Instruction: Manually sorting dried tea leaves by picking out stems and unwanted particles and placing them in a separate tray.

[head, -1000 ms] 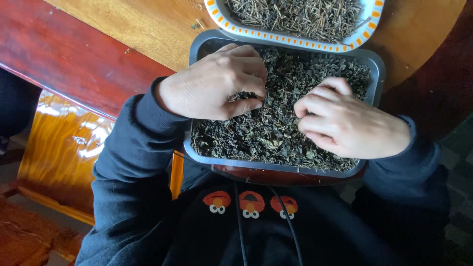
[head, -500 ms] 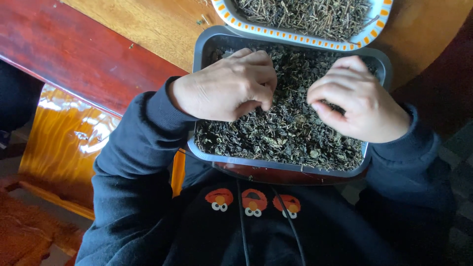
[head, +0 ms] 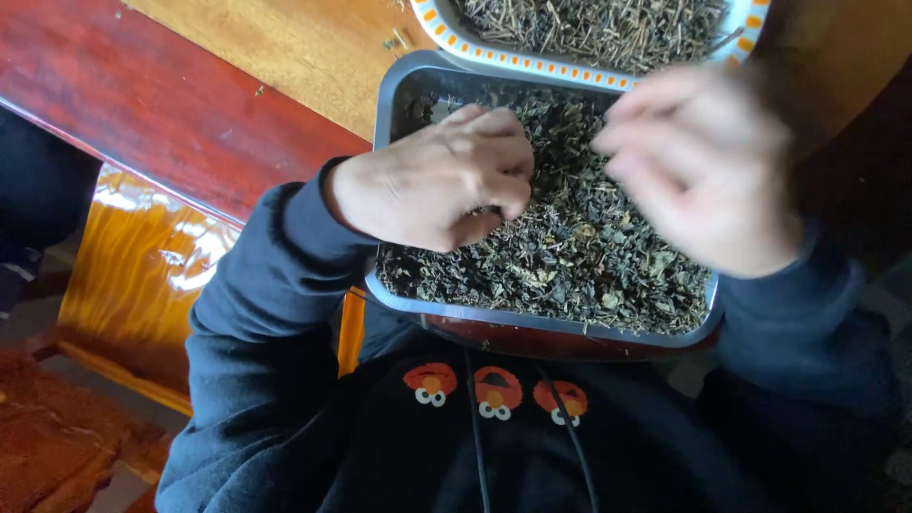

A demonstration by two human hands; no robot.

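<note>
Sorting step, I'd judge: left hand [head: 432,185] curled, pinching bits of dried leaves [head: 579,247] in grey tray [head: 394,95] mid-frame, right hand [head: 703,166] blurred w/ grip unclear; next pick needs fine fingertip pinch.

A white tray with an orange-dashed rim [head: 494,55] – filled with dry stems – is seen at twelve o'clock on the wooden table [head: 285,47]. A glossy wooden bench [head: 142,275] is seen at nine o'clock.
</note>
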